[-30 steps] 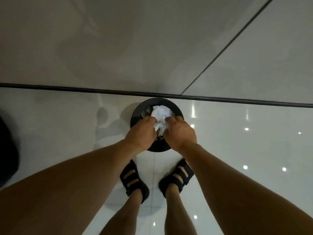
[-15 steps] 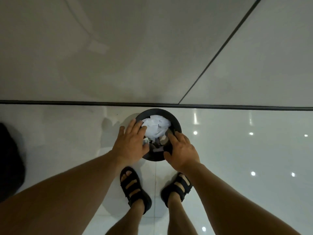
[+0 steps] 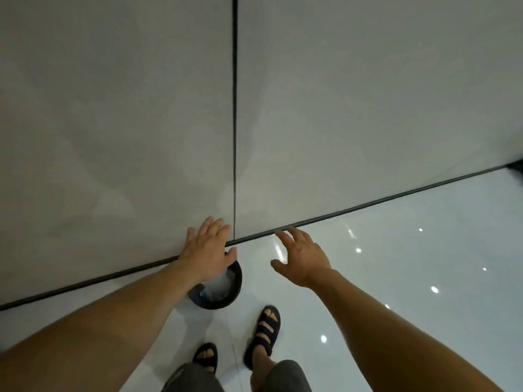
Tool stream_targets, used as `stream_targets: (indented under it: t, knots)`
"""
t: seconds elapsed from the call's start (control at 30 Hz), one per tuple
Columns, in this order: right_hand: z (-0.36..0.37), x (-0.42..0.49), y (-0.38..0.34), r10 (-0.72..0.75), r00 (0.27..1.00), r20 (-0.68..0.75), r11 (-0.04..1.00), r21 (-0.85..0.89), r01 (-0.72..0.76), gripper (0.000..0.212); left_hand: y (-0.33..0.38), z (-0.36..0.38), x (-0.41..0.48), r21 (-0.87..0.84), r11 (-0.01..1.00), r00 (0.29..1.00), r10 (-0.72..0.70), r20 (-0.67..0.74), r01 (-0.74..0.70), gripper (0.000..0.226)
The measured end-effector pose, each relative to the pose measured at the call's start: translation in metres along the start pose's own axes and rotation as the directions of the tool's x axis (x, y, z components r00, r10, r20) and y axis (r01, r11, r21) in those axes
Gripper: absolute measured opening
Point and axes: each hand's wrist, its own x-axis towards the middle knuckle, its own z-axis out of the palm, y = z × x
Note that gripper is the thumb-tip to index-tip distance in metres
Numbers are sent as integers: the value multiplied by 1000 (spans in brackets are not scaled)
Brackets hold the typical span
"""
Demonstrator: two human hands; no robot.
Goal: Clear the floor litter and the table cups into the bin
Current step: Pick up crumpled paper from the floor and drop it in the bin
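Left hand was flat and empty, fingers spread, over the far-left rim of the bin. Right hand was also spread and empty, off to the bin's right. Bin was black and round, on the glossy floor against the wall, with white paper inside. Sandals stood just short of the bin.

The small round black bin stands upright on the glossy white floor, just near of the wall, holding pale crumpled paper and a bluish scrap, its far-left rim hidden.
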Motion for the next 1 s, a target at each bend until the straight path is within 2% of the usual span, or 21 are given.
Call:
stream_targets:
  t: [0.23, 0.5, 0.7, 0.87, 1.0]
  knots:
    - [-51, -126, 19, 233, 967, -105, 969, 103, -223, 75, 91, -79, -43, 71, 949, 952, 306, 18, -306, 65]
    - [-86, -238, 86, 461, 849, -259, 877, 281, -390, 75, 231, -127, -76, 223, 824, 848, 529, 30, -521, 63]
    - [-76, -335, 188, 628, 739, -243, 752, 435, -496, 75, 388, -116, -96, 273, 726, 763, 644, 52, -631, 63]
    - [-52, -436, 283, 745, 649, -158, 633, 474, -612, 78, 526, -75, -126, 282, 611, 660, 741, 125, -739, 62]
    - [-46, -497, 346, 812, 563, -153, 554, 507, -660, 79, 617, -41, -145, 262, 541, 591, 786, 181, -799, 62]
